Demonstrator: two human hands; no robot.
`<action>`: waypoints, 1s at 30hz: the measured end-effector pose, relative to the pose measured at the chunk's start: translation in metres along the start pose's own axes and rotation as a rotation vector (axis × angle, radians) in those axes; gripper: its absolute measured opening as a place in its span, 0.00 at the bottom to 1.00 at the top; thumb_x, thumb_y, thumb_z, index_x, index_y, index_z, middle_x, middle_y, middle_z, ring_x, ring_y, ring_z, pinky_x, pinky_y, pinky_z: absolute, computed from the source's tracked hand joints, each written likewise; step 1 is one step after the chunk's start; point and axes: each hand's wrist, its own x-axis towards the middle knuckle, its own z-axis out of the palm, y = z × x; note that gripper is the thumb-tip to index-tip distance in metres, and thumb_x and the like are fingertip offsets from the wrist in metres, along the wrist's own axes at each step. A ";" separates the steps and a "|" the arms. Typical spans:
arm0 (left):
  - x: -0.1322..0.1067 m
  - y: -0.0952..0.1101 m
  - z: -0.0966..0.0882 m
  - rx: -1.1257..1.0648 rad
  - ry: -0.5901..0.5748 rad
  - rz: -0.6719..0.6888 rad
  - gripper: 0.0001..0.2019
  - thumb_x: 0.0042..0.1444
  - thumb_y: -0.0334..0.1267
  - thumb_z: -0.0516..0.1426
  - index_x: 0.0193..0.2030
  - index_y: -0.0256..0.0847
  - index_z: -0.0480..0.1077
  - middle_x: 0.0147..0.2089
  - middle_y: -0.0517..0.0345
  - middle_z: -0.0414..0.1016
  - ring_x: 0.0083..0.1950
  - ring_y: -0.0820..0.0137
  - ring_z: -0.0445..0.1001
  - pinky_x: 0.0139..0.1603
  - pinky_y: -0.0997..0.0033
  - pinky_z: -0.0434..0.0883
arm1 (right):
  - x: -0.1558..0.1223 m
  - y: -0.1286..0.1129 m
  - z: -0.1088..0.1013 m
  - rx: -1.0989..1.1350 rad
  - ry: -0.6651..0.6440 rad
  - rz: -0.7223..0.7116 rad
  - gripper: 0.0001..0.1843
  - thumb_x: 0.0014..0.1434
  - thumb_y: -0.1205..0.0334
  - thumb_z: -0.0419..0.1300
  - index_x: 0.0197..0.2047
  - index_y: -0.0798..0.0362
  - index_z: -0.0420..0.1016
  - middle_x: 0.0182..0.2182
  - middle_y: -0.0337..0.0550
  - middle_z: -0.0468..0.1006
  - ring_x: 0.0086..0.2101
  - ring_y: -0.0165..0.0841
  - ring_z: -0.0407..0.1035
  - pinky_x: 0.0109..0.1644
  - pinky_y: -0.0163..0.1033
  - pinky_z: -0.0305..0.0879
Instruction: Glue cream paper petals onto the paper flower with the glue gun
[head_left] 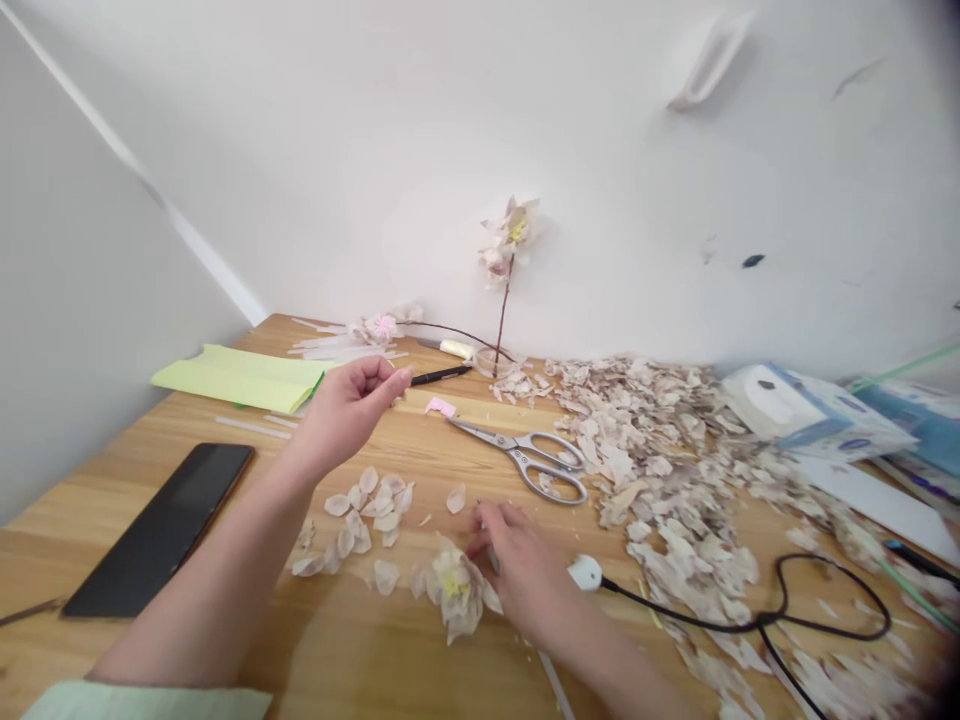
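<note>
My left hand (pixel 352 405) is raised over the wooden table (pixel 315 640), fingers curled in and thumb pinched to the forefinger; I cannot make out anything in the pinch. A black pen (pixel 441 375) lies just past its fingertips. My right hand (pixel 517 565) rests low on the table with fingers bent, touching a pale paper flower (pixel 456 590) with a yellow centre. Loose petals (pixel 367 515) lie scattered between the two hands. Silver scissors (pixel 532 458) lie beyond the right hand.
A black phone (pixel 161 525) lies at the left, green paper (pixel 240 378) behind it. A large heap of petals (pixel 660 460) covers the right side. A black cable with a white plug (pixel 585 573), tissue packs (pixel 810 412) and a flower stem (pixel 504 270) against the wall are near.
</note>
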 end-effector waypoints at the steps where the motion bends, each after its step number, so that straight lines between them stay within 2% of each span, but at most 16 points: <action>1: 0.000 -0.003 -0.002 0.015 0.011 -0.005 0.15 0.54 0.46 0.53 0.22 0.41 0.59 0.17 0.70 0.49 0.18 0.79 0.46 0.19 0.77 0.46 | 0.000 0.001 0.000 0.004 0.003 -0.012 0.17 0.46 0.80 0.55 0.38 0.52 0.64 0.35 0.45 0.75 0.39 0.37 0.66 0.41 0.39 0.58; 4: -0.005 -0.019 -0.009 0.132 -0.031 0.000 0.15 0.53 0.46 0.52 0.22 0.41 0.56 0.18 0.69 0.50 0.19 0.78 0.49 0.20 0.77 0.49 | 0.001 0.004 -0.004 0.051 0.005 -0.033 0.17 0.48 0.78 0.55 0.41 0.52 0.64 0.36 0.43 0.76 0.42 0.37 0.65 0.43 0.38 0.59; 5: -0.009 -0.026 -0.013 0.196 -0.096 0.020 0.14 0.52 0.46 0.53 0.23 0.42 0.57 0.19 0.69 0.53 0.20 0.77 0.52 0.21 0.77 0.51 | 0.001 0.005 -0.007 0.067 0.004 -0.032 0.18 0.48 0.78 0.55 0.41 0.52 0.64 0.37 0.43 0.76 0.42 0.37 0.65 0.44 0.39 0.59; 9: -0.033 -0.047 -0.029 0.477 -0.502 0.092 0.02 0.50 0.37 0.53 0.30 0.43 0.64 0.29 0.62 0.67 0.30 0.72 0.65 0.29 0.74 0.60 | -0.002 0.010 -0.022 0.134 0.000 -0.034 0.23 0.44 0.82 0.50 0.40 0.50 0.62 0.41 0.42 0.73 0.45 0.35 0.67 0.48 0.41 0.59; 12: -0.051 -0.052 -0.036 0.579 -0.641 0.093 0.08 0.48 0.31 0.50 0.35 0.44 0.66 0.36 0.59 0.69 0.35 0.68 0.68 0.35 0.72 0.62 | -0.004 0.014 -0.034 0.209 0.022 -0.021 0.21 0.46 0.81 0.49 0.40 0.48 0.60 0.41 0.41 0.73 0.44 0.33 0.69 0.47 0.42 0.61; 17: -0.059 -0.058 -0.029 0.713 -0.690 0.096 0.14 0.44 0.25 0.47 0.36 0.43 0.66 0.37 0.56 0.69 0.37 0.65 0.69 0.36 0.70 0.62 | -0.008 0.018 -0.047 0.264 0.081 0.023 0.19 0.48 0.78 0.49 0.41 0.48 0.59 0.41 0.42 0.76 0.44 0.36 0.70 0.47 0.46 0.61; 22: -0.055 -0.065 -0.021 0.732 -0.654 0.101 0.10 0.44 0.25 0.46 0.31 0.42 0.62 0.32 0.57 0.68 0.32 0.67 0.66 0.32 0.71 0.59 | -0.012 0.017 -0.051 0.263 0.139 0.075 0.17 0.50 0.76 0.48 0.41 0.47 0.57 0.39 0.40 0.77 0.43 0.35 0.68 0.48 0.46 0.59; 26: -0.053 -0.061 -0.029 0.678 -0.613 0.057 0.04 0.49 0.31 0.48 0.30 0.43 0.61 0.30 0.58 0.68 0.31 0.67 0.66 0.30 0.71 0.58 | -0.011 0.021 -0.049 0.313 0.210 0.083 0.13 0.53 0.72 0.50 0.40 0.46 0.55 0.38 0.38 0.77 0.42 0.35 0.69 0.48 0.47 0.59; 30: -0.051 -0.055 -0.043 0.558 -0.570 -0.021 0.03 0.53 0.36 0.49 0.31 0.43 0.62 0.31 0.60 0.69 0.31 0.69 0.67 0.31 0.72 0.61 | -0.008 0.022 -0.047 0.389 0.247 0.075 0.10 0.55 0.68 0.51 0.40 0.47 0.55 0.36 0.40 0.76 0.40 0.36 0.69 0.46 0.46 0.60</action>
